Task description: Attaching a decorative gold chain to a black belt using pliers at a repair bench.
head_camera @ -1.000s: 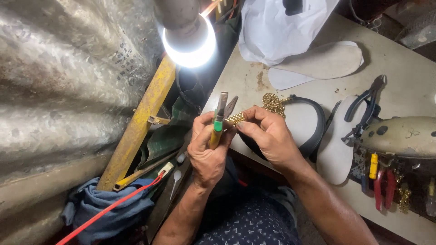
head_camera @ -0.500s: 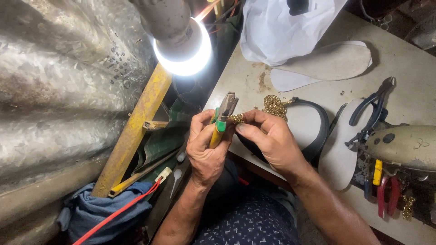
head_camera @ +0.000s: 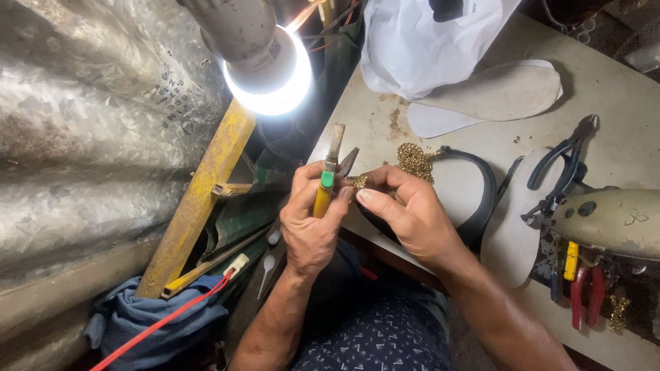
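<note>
My left hand [head_camera: 309, 220] grips a hand tool [head_camera: 326, 180] with a yellow handle, a green collar and a worn metal tip that points up. My right hand [head_camera: 405, 213] pinches a small gold ornament piece [head_camera: 360, 181] against the tool, right beside the left fingers. Just behind the fingers lies a cluster of gold chain [head_camera: 414, 161] on a black sandal strap [head_camera: 481, 199] at the table's near edge. A second metal blade [head_camera: 348, 162] sticks up between the hands.
A lit bulb [head_camera: 265, 72] hangs close above the hands. On the beige table [head_camera: 619, 89] lie white insoles [head_camera: 495, 96], a white plastic bag [head_camera: 426, 41], black pliers [head_camera: 564, 165] and a beige machine part [head_camera: 612, 220]. Corrugated metal [head_camera: 82, 137], a yellow bar [head_camera: 199, 199] and blue cloth [head_camera: 137, 323] stand left.
The hands have stayed together on the tool and ornament, with only small finger shifts. The view has drifted slightly, so the bulb and table sit a little differently in frame.
</note>
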